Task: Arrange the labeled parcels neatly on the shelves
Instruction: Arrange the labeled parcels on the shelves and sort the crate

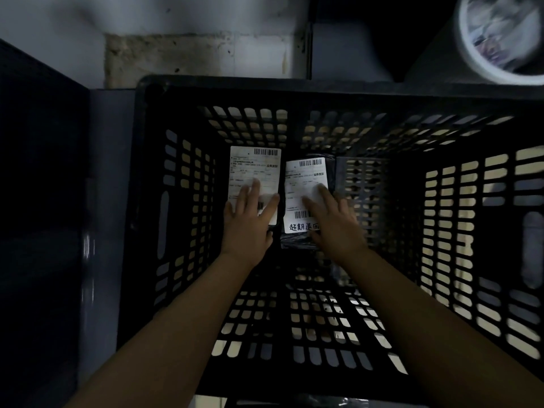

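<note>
Two arms reach down into a big black crate (223, 85) with holes in its sides. Two parcels lie flat on the bottom, side by side, near the far wall of the crate.

The left parcel (250, 175) has a white label (256, 163) on top. Its long side runs straight away from the person, and the bar code is at the far end. The left hand (245, 222) lies flat on the near half of this label. Its fingers (255, 187) are straight and spread apart. They press on the paper and do not curl round anything.

The right parcel (295, 241) is wrapped in a dark, shiny bag. It has its own white paper (304, 181) on top, which also runs long-ways away from the person but tips a little to the right. One bar code is at the far end, and big hand-written marks are at the near end. The right hand (335, 223) rests on this paper. Its fingers (322, 191) are straight and a little apart — touching, not gripping.

The two parcels sit just beside each other with a thin dark gap between them.

Up in the far right corner there is a round white tub (471, 48) — it is blurry.
</note>
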A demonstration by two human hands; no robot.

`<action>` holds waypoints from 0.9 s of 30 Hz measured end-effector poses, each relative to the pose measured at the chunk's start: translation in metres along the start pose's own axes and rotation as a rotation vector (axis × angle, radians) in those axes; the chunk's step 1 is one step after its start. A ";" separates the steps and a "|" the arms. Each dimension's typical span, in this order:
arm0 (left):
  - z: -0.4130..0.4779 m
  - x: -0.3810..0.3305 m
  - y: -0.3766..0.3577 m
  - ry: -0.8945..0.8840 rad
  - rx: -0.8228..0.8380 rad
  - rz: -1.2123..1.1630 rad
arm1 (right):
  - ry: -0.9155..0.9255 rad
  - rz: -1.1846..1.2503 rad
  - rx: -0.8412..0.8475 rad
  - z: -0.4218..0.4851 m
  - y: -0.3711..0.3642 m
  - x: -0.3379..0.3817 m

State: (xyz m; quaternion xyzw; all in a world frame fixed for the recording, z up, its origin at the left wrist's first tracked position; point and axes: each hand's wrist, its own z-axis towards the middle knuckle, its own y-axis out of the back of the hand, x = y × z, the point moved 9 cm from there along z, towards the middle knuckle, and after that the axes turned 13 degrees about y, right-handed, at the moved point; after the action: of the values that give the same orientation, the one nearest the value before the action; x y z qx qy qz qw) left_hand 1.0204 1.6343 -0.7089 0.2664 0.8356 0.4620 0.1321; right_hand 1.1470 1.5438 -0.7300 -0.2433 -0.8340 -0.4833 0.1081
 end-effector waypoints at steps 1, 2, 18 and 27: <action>0.000 0.000 0.001 0.006 -0.007 0.002 | -0.001 0.000 0.002 0.000 0.001 0.000; 0.000 -0.001 0.002 0.012 -0.011 -0.004 | 0.001 0.001 0.004 0.001 0.003 0.001; -0.123 -0.007 0.205 -0.067 -0.470 -0.246 | 0.318 -0.134 -0.258 -0.090 0.200 0.119; -0.314 0.050 0.290 0.272 -0.717 -0.287 | 0.711 -0.261 -0.338 -0.198 0.275 0.261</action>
State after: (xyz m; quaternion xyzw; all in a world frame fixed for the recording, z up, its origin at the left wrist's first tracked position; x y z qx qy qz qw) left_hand 0.9258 1.5671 -0.2945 0.0208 0.6602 0.7318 0.1677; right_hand 1.0525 1.5667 -0.3134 0.0322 -0.6776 -0.6768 0.2859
